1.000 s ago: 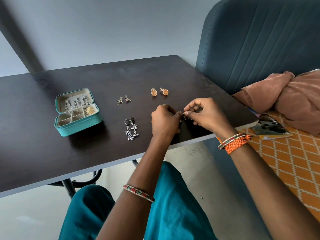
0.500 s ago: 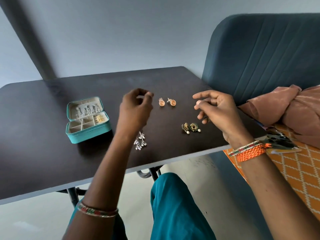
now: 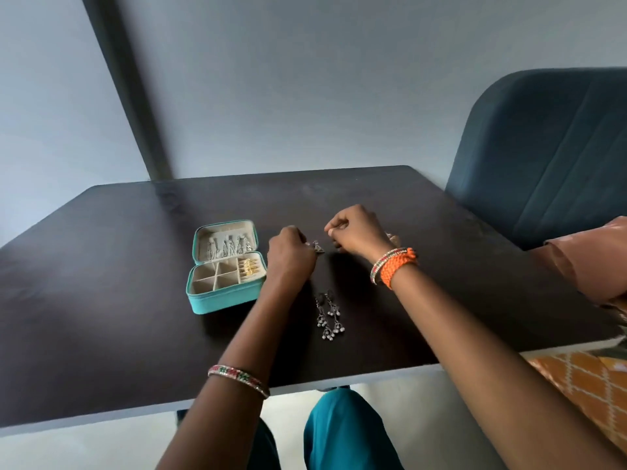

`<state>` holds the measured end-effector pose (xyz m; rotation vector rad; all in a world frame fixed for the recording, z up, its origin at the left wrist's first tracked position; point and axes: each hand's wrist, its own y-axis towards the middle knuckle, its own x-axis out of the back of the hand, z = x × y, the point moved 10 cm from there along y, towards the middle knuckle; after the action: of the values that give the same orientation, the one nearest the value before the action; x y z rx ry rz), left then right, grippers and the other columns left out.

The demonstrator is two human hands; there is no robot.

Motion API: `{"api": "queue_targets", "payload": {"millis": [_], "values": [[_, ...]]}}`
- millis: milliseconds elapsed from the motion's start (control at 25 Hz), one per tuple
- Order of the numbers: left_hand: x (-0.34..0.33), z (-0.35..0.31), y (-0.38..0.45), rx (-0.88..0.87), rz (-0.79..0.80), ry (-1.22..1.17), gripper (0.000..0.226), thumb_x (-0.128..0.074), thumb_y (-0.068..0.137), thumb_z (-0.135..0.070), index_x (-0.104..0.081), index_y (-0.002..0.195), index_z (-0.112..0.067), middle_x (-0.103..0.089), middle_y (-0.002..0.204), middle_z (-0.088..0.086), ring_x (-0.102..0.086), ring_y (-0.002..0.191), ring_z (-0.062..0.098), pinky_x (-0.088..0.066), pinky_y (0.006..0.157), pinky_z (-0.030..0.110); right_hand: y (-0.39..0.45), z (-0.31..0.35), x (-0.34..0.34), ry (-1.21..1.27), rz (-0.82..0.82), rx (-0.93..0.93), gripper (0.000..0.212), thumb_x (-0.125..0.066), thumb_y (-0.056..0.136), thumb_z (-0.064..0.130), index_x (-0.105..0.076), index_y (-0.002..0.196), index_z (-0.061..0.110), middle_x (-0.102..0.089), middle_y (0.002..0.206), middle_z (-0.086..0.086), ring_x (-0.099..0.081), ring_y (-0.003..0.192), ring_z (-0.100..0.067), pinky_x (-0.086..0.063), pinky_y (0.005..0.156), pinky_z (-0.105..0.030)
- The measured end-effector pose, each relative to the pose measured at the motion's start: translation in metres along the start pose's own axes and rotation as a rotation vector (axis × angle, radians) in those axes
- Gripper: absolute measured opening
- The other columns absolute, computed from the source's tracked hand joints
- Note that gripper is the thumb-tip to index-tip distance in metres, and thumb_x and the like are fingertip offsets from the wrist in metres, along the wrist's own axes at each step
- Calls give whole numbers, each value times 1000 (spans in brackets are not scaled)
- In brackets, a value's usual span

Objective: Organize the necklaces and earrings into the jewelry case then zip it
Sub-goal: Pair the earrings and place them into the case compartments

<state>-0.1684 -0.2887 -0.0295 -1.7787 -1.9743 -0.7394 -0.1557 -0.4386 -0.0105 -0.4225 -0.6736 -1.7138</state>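
Nearest the table edge on the dark rectangular tabletop (image 3: pixel 101 317), a pair of long silver dangling earrings with small beads (image 3: pixel 328 315) lies flat between the two forearms, untouched. Beyond them, the left hand (image 3: pixel 291 254) has its fingers curled over a small silver triangular earring (image 3: pixel 317 247), which shows at its fingertips; whether it actually pinches the piece I cannot tell. The right hand (image 3: pixel 356 232) is just beside it, fingers curled in, and whether it holds anything is hidden. Left of the left hand, touching its wrist, the open teal zip-around jewelry case (image 3: pixel 220 301) holds gold pieces (image 3: pixel 250 266) in a right-hand compartment and silver chains in its lid.
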Motion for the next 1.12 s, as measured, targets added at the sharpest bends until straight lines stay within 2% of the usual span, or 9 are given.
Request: {"api": "queue_targets", "payload": {"millis": [160, 320, 440, 640, 840, 920, 1000, 1040, 1120], "values": [[16, 5, 14, -20, -53, 43, 27, -50, 84, -6, -67, 105, -2, -66, 108, 20, -60, 104, 34, -44, 81, 28, 22, -5, -18, -110, 46, -46, 14, -64, 83, 7, -73, 73, 11, -74, 80, -10, -71, 75, -22, -58, 79, -36], [1, 8, 28, -48, -11, 114, 23, -63, 85, -24, -69, 98, -6, -68, 105, 17, -61, 103, 34, -47, 81, 33, 19, -1, -23, -209, 102, -6, 11, -71, 81, 23, -77, 83, 14, -74, 86, -4, -64, 79, -13, -47, 70, -24], [-7, 11, 35, -56, -2, 143, 21, -67, 81, -24, -69, 95, -9, -68, 105, 15, -62, 101, 33, -49, 82, 34, 15, -2, -24, -226, 121, 16, 10, -71, 81, 24, -77, 86, 18, -74, 90, -3, -60, 78, -10, -38, 68, -19], [-8, 9, 38, -82, 0, 137, 14, -63, 79, -17, -72, 88, -11, -69, 98, 16, -64, 94, 32, -49, 79, 32, 10, 1, -26, -236, 66, 8, 10, -71, 81, 24, -76, 85, 16, -73, 90, -6, -58, 75, -12, -38, 66, -19], [2, 10, 36, -82, -60, 92, 16, -64, 84, -19, -71, 93, -8, -70, 98, 14, -64, 95, 28, -41, 73, 25, 5, 3, -29, -226, 82, 5, 17, -68, 83, 27, -73, 86, 11, -71, 90, -8, -64, 85, -19, -41, 67, -23], [5, 9, 36, -82, -68, 21, 14, -63, 86, -16, -69, 94, -7, -71, 96, 12, -64, 92, 24, -42, 73, 23, 4, 3, -34, -245, 83, 20, 15, -67, 84, 27, -70, 83, 12, -70, 89, -10, -65, 85, -22, -44, 67, -25], [4, 7, 35, -86, -43, -192, 7, -60, 87, -9, -66, 90, -11, -72, 87, 10, -65, 76, 18, -50, 73, 26, 4, 2, -33, -246, 70, 11, 15, -65, 86, 24, -70, 84, 10, -68, 86, -9, -63, 81, -22, -43, 66, -26], [6, 5, 34, -91, -36, -318, 9, -59, 87, -6, -64, 88, -13, -71, 82, 9, -63, 68, 14, -52, 69, 28, 6, 1, -31, -163, 62, -8, 14, -64, 88, 21, -68, 84, 9, -67, 82, -7, -61, 77, -20, -42, 65, -26], [13, -4, 31, -122, -38, -547, 12, -58, 89, -3, -63, 88, -14, -68, 76, 6, -59, 58, 6, -50, 59, 25, 8, 2, -25, 219, 68, -55, 15, -58, 92, 13, -63, 79, 9, -67, 78, -6, -62, 71, -17, -48, 64, -29]]}}
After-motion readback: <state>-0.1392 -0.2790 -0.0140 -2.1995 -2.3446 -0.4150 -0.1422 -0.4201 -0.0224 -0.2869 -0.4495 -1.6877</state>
